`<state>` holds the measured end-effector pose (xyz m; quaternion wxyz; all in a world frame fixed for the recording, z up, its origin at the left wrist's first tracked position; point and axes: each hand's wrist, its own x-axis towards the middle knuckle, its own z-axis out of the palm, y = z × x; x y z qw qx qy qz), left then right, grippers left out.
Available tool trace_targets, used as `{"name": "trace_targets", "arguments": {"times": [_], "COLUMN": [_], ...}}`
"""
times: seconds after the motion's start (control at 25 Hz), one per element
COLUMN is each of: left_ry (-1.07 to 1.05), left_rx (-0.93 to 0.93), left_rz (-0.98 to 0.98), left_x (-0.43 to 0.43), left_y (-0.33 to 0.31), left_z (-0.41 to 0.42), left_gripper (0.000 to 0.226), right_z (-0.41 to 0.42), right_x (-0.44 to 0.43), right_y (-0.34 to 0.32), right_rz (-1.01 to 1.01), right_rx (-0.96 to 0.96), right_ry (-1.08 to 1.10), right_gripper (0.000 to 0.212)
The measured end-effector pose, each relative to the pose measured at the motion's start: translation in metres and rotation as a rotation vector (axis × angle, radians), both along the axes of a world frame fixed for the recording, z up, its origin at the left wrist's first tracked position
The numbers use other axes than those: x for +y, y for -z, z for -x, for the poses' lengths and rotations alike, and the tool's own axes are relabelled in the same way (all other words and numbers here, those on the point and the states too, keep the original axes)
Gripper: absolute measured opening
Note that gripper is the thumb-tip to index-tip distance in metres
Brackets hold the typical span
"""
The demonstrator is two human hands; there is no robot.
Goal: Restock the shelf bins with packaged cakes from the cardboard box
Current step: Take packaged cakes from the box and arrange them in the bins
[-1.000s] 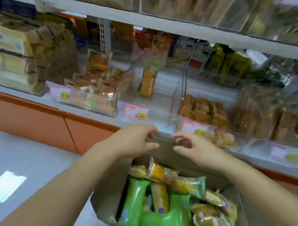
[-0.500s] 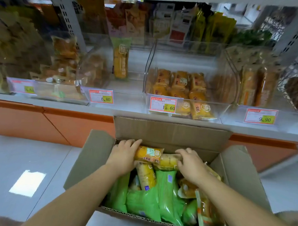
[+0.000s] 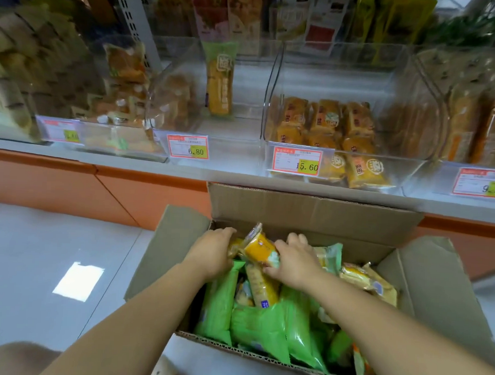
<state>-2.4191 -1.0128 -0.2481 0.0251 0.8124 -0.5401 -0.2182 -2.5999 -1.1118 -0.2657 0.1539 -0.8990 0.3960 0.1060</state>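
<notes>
Since half a second ago, both hands have closed in on one yellow plastic-wrapped cake (image 3: pixel 262 249), now tilted up at the open brown cardboard box's (image 3: pixel 310 210) twelve o'clock end. Left hand (image 3: pixel 212 254) cups it at nine o'clock; right hand (image 3: pixel 297 264) grips at three. Clear plastic shelf bins (image 3: pixel 344 78) stand beyond.

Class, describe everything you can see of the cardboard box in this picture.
The cardboard box is plain brown corrugated card, open at the top, its flaps splayed outward. It stands below the shelf edge, in front of the clear bins. Inside lie green packets and yellow cake packets, loosely heaped. Both hands reach in: the left hand and right hand touch packets near the far wall.
</notes>
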Motion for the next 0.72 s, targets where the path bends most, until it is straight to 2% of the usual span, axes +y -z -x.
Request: {"name": "trace_targets", "arguments": {"times": [0.12,0.24,0.36,0.44,0.52,0.64,0.72], "left_ry": [-0.01,-0.003,0.049,0.112,0.092,-0.002,-0.015], "left_rx": [0.063,0.033,-0.113,-0.285,-0.349,-0.192,-0.064], "left_rz": [0.107,0.162,-0.001,-0.062,0.002,0.135,0.292], "left_x": [0.004,0.004,0.006,0.007,0.006,0.007,0.016], "left_y": [-0.004,-0.01,-0.011,-0.007,-0.014,-0.031,-0.04], "left_z": [0.0,-0.003,-0.002,0.002,0.006,0.009,0.02], "left_gripper": [0.076,0.081,0.081,0.058,0.036,0.035,0.035], "right_z": [0.018,0.038,0.058,0.071,0.083,0.09,0.089], "right_x": [-0.002,-0.006,-0.002,0.004,0.011,0.013,0.014], "right_y": [-0.004,-0.02,-0.025,-0.024,-0.021,-0.017,-0.019], "right_rz": [-0.211,-0.454,-0.487,-0.531,-0.579,-0.718,-0.884], "right_rx": [-0.234,-0.45,-0.472,-0.496,-0.509,-0.545,-0.611], "right_ry": [0.218,0.49,0.537,0.58,0.628,0.737,0.784], "right_gripper": [0.051,0.05,0.057,0.061,0.062,0.057,0.063]}}
